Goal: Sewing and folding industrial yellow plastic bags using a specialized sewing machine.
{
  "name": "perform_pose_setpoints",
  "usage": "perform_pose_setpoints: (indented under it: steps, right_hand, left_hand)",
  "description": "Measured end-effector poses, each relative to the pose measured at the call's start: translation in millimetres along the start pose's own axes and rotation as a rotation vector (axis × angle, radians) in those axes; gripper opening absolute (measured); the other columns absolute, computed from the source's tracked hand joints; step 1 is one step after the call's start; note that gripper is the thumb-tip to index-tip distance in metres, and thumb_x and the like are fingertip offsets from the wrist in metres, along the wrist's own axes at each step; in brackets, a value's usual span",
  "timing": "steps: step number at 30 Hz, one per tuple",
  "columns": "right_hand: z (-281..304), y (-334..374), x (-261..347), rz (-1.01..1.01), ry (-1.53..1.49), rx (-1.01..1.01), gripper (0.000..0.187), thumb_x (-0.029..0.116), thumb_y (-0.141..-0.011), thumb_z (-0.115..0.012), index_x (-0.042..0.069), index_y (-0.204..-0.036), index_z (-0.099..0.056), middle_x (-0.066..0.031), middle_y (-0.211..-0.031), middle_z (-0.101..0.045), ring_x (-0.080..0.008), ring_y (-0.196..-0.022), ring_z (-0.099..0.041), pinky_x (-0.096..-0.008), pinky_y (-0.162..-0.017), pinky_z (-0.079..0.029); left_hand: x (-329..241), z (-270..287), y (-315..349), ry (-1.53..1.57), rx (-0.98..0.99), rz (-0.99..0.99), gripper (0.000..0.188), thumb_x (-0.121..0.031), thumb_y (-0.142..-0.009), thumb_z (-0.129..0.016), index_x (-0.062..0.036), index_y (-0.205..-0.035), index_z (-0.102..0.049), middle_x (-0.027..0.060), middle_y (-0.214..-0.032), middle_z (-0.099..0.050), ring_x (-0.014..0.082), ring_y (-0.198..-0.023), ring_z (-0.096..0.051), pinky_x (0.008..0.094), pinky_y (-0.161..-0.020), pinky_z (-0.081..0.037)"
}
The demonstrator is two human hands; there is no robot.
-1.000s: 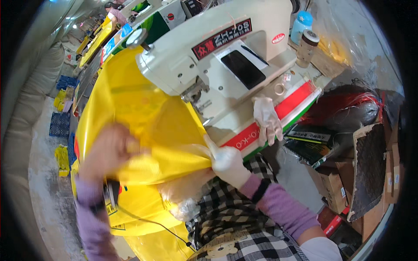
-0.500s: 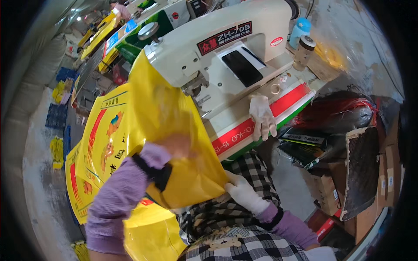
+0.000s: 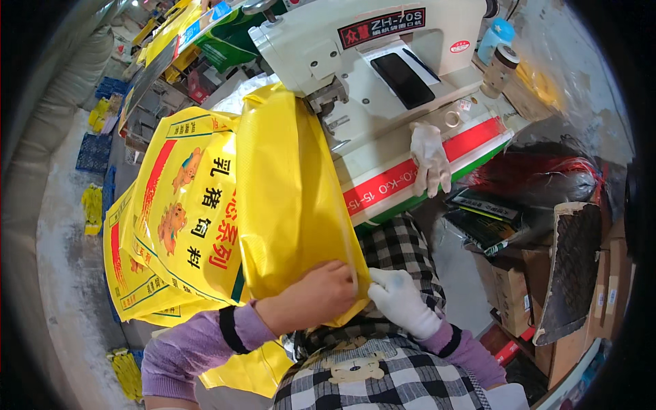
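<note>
A big yellow plastic sack (image 3: 290, 184), printed with cartoon animals, lies folded over beside the white sewing machine (image 3: 294, 51). Its upper edge is next to the machine's needle area (image 3: 331, 102). My bare left hand (image 3: 318, 294) is closed on the sack's near edge, fingers curled. In a white glove, my right hand (image 3: 404, 301) pinches the sack's lower right corner above my lap. Under the held sack, more yellow sacks (image 3: 126, 280) are stacked to the left.
A black phone (image 3: 403, 80) and a pen (image 3: 421, 65) rest on the machine bed. An empty white glove (image 3: 430, 157) hangs over its front edge. A jar (image 3: 501, 68) and a blue bottle (image 3: 495, 37) stand behind. Cardboard boxes (image 3: 512, 294) and plastic-wrapped bundles (image 3: 526, 181) are at the right.
The raised sack has come down and its printed side now shows more. My left hand has moved right and nearer along its edge. The view has shifted, so the machine sits higher.
</note>
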State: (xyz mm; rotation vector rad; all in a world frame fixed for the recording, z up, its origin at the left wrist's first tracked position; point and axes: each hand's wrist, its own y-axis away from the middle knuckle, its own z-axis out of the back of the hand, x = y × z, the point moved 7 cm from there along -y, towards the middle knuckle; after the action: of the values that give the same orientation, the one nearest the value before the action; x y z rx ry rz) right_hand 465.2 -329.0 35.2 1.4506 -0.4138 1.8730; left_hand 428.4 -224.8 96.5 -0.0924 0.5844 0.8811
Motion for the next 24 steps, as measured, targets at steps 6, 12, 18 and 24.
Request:
perform_pose_setpoints:
  steps: [6, 12, 18, 24]
  right_hand:
    - [29.0, -30.3, 14.3, 0.236, 0.284, -0.256, 0.037, 0.025, -0.085, -0.058, 0.003, -0.115, -0.062, -0.0181, -0.072, -0.064, -0.0356, -0.065, -0.064, -0.0438, -0.059, -0.050]
    - [16.6, -149.7, 6.4, 0.206, 0.735, -0.543, 0.068, 0.015, -0.082, -0.057, -0.005, -0.143, -0.033, -0.0077, -0.061, -0.061, -0.0234, -0.051, -0.060, -0.0375, -0.046, -0.047]
    - [-21.6, -73.8, 7.5, 0.210, 0.833, -0.313, 0.075, 0.011, -0.078, -0.056, -0.008, -0.145, -0.029, -0.0052, -0.050, -0.052, -0.0197, -0.040, -0.053, -0.0339, -0.037, -0.041]
    - [5.9, -166.2, 3.3, 0.565, 0.620, -0.691, 0.018, 0.014, -0.078, -0.055, 0.005, -0.089, -0.066, -0.0072, -0.062, -0.063, -0.0268, -0.057, -0.063, -0.0420, -0.049, -0.047]
  left_hand:
    - [-25.3, -18.0, 3.0, -0.115, 0.274, 0.238, 0.038, -0.042, -0.090, -0.058, -0.0064, -0.078, -0.064, 0.0102, -0.063, -0.060, 0.0305, -0.063, -0.063, 0.0394, -0.059, -0.050]
    - [-46.1, -21.6, -29.7, -0.200, 0.400, -0.056, 0.039, -0.043, -0.084, -0.062, -0.0055, -0.075, -0.065, 0.0112, -0.062, -0.063, 0.0286, -0.063, -0.065, 0.0368, -0.056, -0.050]
    - [29.0, 94.0, -0.9, -0.583, 0.090, 0.027, 0.016, -0.023, -0.071, -0.068, -0.0086, -0.068, -0.064, 0.0062, -0.061, -0.057, 0.0264, -0.068, -0.060, 0.0373, -0.063, -0.046]
    - [26.1, 191.8, 24.6, -0.105, 0.269, 0.174, 0.009, -0.016, -0.078, -0.064, -0.0136, -0.086, -0.066, 0.0049, -0.065, -0.058, 0.0270, -0.065, -0.061, 0.0405, -0.058, -0.046]
